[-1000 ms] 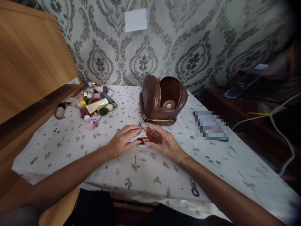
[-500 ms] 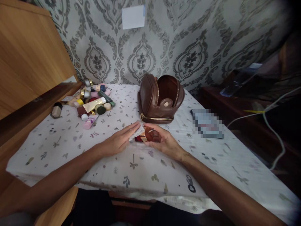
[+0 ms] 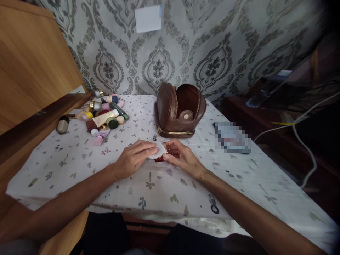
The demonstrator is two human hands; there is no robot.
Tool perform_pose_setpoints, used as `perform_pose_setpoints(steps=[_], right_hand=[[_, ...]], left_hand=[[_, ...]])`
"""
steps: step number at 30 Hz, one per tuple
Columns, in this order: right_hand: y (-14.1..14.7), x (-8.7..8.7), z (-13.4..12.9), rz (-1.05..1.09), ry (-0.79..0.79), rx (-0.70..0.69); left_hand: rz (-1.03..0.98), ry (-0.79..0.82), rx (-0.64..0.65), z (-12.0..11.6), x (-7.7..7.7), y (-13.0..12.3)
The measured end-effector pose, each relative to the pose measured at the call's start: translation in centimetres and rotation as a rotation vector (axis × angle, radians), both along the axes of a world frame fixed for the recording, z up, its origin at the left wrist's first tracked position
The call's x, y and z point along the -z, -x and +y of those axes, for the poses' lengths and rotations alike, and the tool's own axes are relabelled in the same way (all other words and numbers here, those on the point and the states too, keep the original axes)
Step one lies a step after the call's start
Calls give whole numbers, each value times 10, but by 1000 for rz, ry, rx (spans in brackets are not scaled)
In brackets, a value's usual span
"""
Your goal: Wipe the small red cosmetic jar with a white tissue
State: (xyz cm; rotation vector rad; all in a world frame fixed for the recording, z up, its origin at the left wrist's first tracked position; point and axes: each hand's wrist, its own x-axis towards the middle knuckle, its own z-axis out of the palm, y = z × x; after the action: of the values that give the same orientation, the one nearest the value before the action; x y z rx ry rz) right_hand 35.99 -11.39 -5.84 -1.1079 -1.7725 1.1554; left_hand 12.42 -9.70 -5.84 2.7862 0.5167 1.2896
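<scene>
My left hand point(image 3: 138, 156) pinches a white wipe point(image 3: 159, 151) and presses it against a small red container with a shiny gold part point(image 3: 159, 159). My right hand point(image 3: 184, 158) grips that container by its gold end, fingers curled round it. Between the two hands, the wipe and fingers cover most of the container, so its exact kind is hidden. Just beyond my hands stands a brown cosmetic bag point(image 3: 170, 109), its top unzipped and gaping.
Several cosmetic tubes, jars and bottles lie heaped at the back left, among them a pink tube point(image 3: 101, 137) and a cream tube point(image 3: 105, 118). A blurred-out flat device point(image 3: 232, 138) lies at the right. A white cable point(image 3: 305, 148) hangs beyond the table's right side.
My left hand has shifted from the container's side to over it, and the wipe now covers more of the gold part. My right hand keeps its hold.
</scene>
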Motion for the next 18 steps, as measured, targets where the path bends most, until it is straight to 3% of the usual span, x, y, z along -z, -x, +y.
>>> perform_pose_setpoints(steps=[5,13,18], right_hand=[[-1,4,2,61,-33,-7],[-7,7,2,132,-46,-168],[-7,9,3,209,54,-156]], left_hand=[[5,58,23,0,-2,1],[-7,139,-33,6,8,3],[-17,148,-25,7,9,4]])
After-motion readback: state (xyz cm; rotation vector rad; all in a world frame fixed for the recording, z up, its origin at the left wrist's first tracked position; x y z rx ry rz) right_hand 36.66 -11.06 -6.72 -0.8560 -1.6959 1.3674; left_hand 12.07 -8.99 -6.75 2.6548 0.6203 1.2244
